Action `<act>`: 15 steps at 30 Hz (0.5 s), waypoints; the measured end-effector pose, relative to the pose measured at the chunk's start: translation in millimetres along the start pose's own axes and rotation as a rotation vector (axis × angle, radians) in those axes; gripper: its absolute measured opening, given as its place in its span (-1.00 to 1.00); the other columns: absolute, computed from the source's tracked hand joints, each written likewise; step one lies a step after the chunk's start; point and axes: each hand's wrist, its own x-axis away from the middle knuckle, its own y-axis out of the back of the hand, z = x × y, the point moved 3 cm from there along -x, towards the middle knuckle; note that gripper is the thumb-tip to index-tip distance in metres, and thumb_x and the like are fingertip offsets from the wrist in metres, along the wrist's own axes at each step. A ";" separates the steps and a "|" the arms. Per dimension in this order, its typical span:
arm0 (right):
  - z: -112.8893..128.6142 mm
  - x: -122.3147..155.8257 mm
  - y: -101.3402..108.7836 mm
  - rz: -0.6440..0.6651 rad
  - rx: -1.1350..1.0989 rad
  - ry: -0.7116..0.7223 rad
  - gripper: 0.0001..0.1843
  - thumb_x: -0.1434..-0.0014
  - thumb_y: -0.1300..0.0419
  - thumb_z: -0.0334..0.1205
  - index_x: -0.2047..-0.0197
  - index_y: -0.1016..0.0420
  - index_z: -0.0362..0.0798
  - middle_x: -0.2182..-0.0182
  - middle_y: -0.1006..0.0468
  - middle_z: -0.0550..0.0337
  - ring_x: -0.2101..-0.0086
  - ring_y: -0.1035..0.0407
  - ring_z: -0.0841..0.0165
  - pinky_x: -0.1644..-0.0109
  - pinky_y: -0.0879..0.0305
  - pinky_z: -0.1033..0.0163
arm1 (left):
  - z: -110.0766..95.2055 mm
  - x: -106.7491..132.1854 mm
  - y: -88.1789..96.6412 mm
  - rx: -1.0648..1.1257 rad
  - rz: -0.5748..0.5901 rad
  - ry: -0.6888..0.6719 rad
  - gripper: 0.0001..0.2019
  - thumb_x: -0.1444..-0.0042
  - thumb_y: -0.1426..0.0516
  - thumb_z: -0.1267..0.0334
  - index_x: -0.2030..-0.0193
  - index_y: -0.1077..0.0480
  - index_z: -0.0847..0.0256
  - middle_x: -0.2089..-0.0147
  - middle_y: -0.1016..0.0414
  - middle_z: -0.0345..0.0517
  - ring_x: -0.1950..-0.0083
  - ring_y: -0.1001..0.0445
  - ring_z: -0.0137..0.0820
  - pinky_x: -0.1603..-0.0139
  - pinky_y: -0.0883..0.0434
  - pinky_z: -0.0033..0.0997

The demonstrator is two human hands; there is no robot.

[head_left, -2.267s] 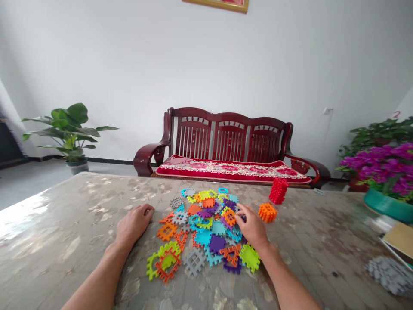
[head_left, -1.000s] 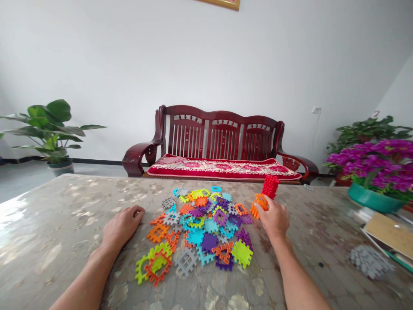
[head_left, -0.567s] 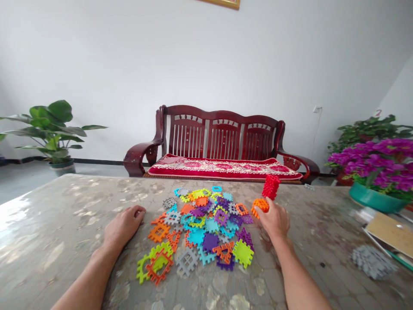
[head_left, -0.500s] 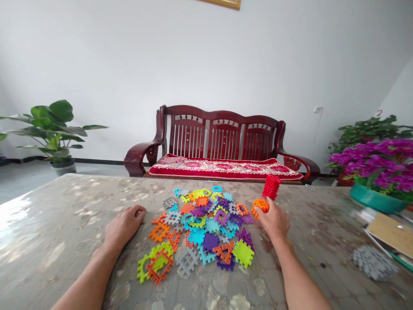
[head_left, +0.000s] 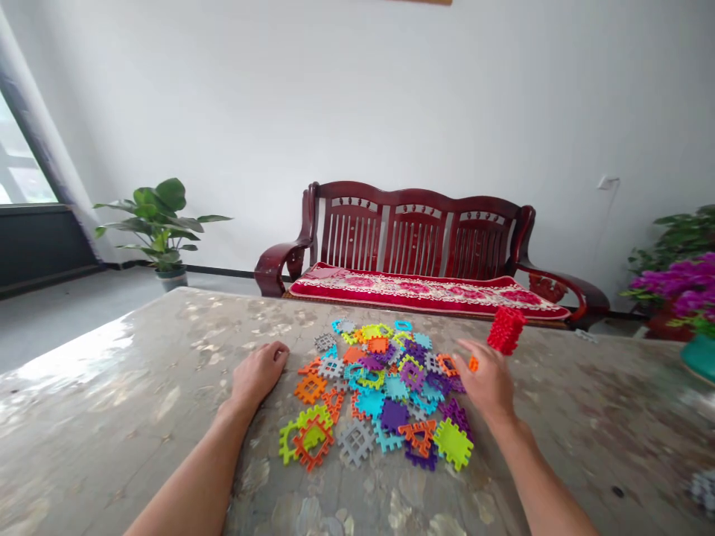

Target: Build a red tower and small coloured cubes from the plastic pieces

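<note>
A loose pile of colourful interlocking plastic tiles [head_left: 395, 415] lies between my hands, some solid and some with window-like cut-outs. My left hand [head_left: 261, 372] rests on the table left of the pile, fingers curled in, with nothing seen in it. To the right of the pile, my right hand [head_left: 487, 378] reaches leftward with fingertips apart, near the pile's right side. A bit of an orange tile stack [head_left: 474, 364] shows between its thumb and finger; the hand hides the rest. Just behind that hand stands an upright stack of red tiles [head_left: 506, 330].
A patterned tabletop [head_left: 167, 387] spreads under everything. Grey tiles [head_left: 704, 489] lie at the right edge, with a small dark round thing [head_left: 617, 492] nearby. Purple flowers in a teal pot [head_left: 701, 357] stand at far right. Behind the table is a wooden bench [head_left: 413, 231].
The view has turned left, so the scene sits further right. My right hand has shifted left over the orange stack, its fingertips now past it. My left hand stays resting.
</note>
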 end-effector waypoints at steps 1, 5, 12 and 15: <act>16.6 0.8 -4.6 0.046 -0.080 0.051 -0.65 -0.18 -0.10 -0.10 0.05 -0.55 -0.04 0.08 -0.59 0.01 0.05 -0.39 0.15 -0.15 -0.21 0.02 | -0.1 0.2 0.5 0.004 0.001 0.005 -0.66 -0.21 0.08 0.08 0.10 -0.49 0.01 -0.01 -0.58 -0.11 0.03 -0.53 -0.24 0.20 -0.37 -0.41; 93.4 10.7 -27.0 0.334 -0.282 0.238 -0.71 -0.18 -0.14 -0.26 0.04 -0.56 0.06 0.08 -0.60 0.14 0.02 -0.38 0.22 -0.14 -0.24 0.07 | 2.2 -1.9 1.0 0.046 0.027 0.045 -0.66 -0.19 0.06 0.09 0.09 -0.50 0.02 0.03 -0.61 -0.12 0.03 -0.54 -0.24 0.24 -0.35 -0.42; 200.5 22.6 -70.3 0.634 -0.373 0.732 -0.53 -0.13 -0.17 -0.45 -0.09 -0.49 0.12 -0.09 -0.52 0.28 -0.10 -0.26 0.31 -0.25 -0.13 0.13 | 11.4 -6.8 -0.3 0.127 -0.030 0.127 -0.66 -0.19 0.03 0.12 0.05 -0.52 0.03 0.07 -0.63 -0.14 0.05 -0.56 -0.27 0.24 -0.36 -0.46; 228.0 22.2 -88.1 0.716 -0.304 0.874 -0.50 -0.15 -0.12 -0.46 -0.12 -0.45 0.13 -0.13 -0.49 0.32 -0.16 -0.20 0.30 -0.24 -0.14 0.14 | 12.3 -6.6 -1.6 0.125 -0.035 0.098 -0.67 -0.20 0.03 0.15 0.07 -0.52 0.05 0.08 -0.64 -0.13 0.06 -0.56 -0.27 0.22 -0.36 -0.46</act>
